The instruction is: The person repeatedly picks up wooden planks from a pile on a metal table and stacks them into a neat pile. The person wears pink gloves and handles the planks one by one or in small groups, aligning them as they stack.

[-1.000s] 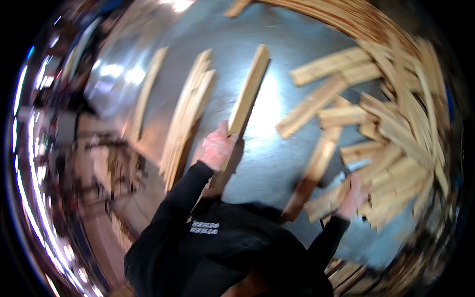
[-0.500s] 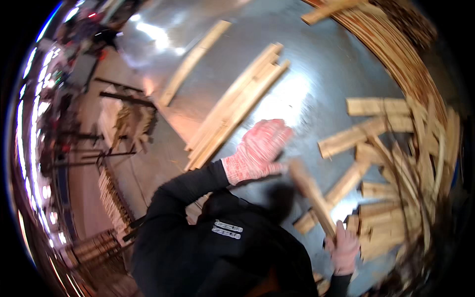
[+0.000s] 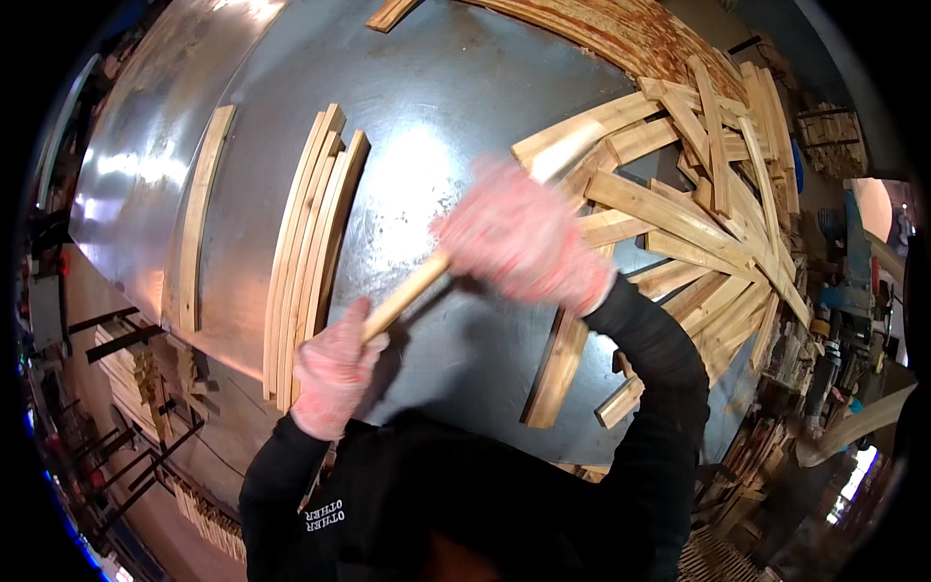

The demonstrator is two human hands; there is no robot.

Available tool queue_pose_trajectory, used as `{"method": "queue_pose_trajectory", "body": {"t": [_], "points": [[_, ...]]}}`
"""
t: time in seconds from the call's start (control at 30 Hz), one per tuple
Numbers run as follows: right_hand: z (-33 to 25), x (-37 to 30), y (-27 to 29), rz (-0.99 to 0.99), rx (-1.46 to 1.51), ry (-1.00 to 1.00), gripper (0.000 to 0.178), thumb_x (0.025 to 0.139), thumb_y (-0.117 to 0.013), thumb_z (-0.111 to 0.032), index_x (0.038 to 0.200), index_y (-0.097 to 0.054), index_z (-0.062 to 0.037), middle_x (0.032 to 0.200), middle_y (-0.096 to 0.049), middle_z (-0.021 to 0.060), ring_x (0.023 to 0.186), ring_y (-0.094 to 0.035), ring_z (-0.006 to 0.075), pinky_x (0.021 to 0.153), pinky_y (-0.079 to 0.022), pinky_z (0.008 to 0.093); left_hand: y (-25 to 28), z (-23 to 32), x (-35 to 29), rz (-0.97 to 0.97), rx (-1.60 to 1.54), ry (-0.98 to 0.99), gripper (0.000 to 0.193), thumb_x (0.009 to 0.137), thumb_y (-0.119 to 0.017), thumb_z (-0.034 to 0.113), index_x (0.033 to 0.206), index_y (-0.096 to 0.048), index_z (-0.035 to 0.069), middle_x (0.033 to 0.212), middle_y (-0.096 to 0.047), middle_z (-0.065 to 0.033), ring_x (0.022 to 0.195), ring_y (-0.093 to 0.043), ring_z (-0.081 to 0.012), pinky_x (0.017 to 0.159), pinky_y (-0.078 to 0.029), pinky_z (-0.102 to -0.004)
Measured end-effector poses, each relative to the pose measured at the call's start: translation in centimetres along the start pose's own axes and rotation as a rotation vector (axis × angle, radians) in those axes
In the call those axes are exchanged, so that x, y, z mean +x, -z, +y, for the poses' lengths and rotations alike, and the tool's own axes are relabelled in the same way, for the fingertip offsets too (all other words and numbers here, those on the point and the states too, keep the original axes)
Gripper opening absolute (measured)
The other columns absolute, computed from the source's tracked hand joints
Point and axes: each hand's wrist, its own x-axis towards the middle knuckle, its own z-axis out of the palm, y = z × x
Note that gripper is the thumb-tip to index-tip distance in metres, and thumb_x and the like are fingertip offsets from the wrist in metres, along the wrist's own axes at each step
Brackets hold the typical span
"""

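A pale wooden slat [image 3: 407, 296] slants between my two gloved hands above the metal table. My left hand [image 3: 335, 373], in a pink-and-white knit glove, is closed round its lower end, beside a row of slats [image 3: 310, 242] lying side by side. Farther up the same slat is my right hand [image 3: 519, 233], gloved alike and smeared by motion, with its fingers closed over the wood. That hand hides the slat's upper part. Just right of it lies a jumbled heap of slats [image 3: 679, 213].
A single slat [image 3: 204, 218] lies at the left of the metal table [image 3: 465, 107]. Long curved-looking boards [image 3: 621, 34] run along the far edge. Stacked wood [image 3: 131, 378] stands on racks beyond the left edge. Another person's arm [image 3: 853, 427] shows at the far right.
The view has turned right. My right hand has brought the slat from the lower right to the middle. My left hand, open before, has closed on one end of it.
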Motion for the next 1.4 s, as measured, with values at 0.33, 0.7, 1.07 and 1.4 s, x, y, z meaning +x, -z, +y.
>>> {"method": "queue_pose_trajectory", "body": {"t": [0.33,0.7,1.07,1.4], "points": [[12.6,-19.2,1.4,-0.675,-0.415,-1.38,0.102,0.061,-0.087,-0.014,0.151,-0.038,-0.0073,0.132,-0.06,0.0195,0.125,-0.056,0.0381,0.103,-0.048,0.0452,11.1,-29.6,-0.1,0.257,0.206,0.838,0.051,0.083,-0.068,0.058,0.109,-0.071,0.015,0.094,-0.071,-0.0161,0.095,-0.068,-0.034,0.086,-0.051,-0.0446],[8.7,-3.7,-0.4,-0.714,-0.234,-1.207,0.048,0.091,-0.066,-0.047,0.116,-0.065,-0.0063,0.102,-0.07,0.0261,0.101,-0.065,0.0449,0.081,-0.052,0.0506,12.5,-39.4,5.4,-0.088,0.273,0.797,0.091,0.071,-0.08,0.058,0.14,-0.047,0.01,0.123,-0.064,-0.0225,0.118,-0.06,-0.04,0.097,-0.048,-0.0485],[-1.2,11.2,-25.2,-0.363,0.444,-1.475,0.064,0.097,-0.043,-0.065,0.111,-0.067,-0.0071,0.108,-0.068,0.023,0.104,-0.066,0.0381,0.089,-0.05,0.0454,9.9,-34.8,3.7,0.013,0.366,0.579,0.053,0.084,-0.074,0.044,0.114,-0.057,0.004,0.112,-0.065,-0.0182,0.106,-0.064,-0.0361,0.086,-0.052,-0.0494],[10.8,-3.2,-8.9,-0.124,-0.609,-1.099,0.085,0.086,-0.065,-0.056,0.149,-0.04,-0.0059,0.143,-0.053,0.0208,0.133,-0.051,0.0365,0.111,-0.037,0.0486,7.0,-33.3,0.7,0.511,0.677,0.307,0.086,0.084,-0.077,0.044,0.147,-0.041,-0.003,0.142,-0.052,-0.0246,0.128,-0.053,-0.0404,0.107,-0.045,-0.0454]]}}
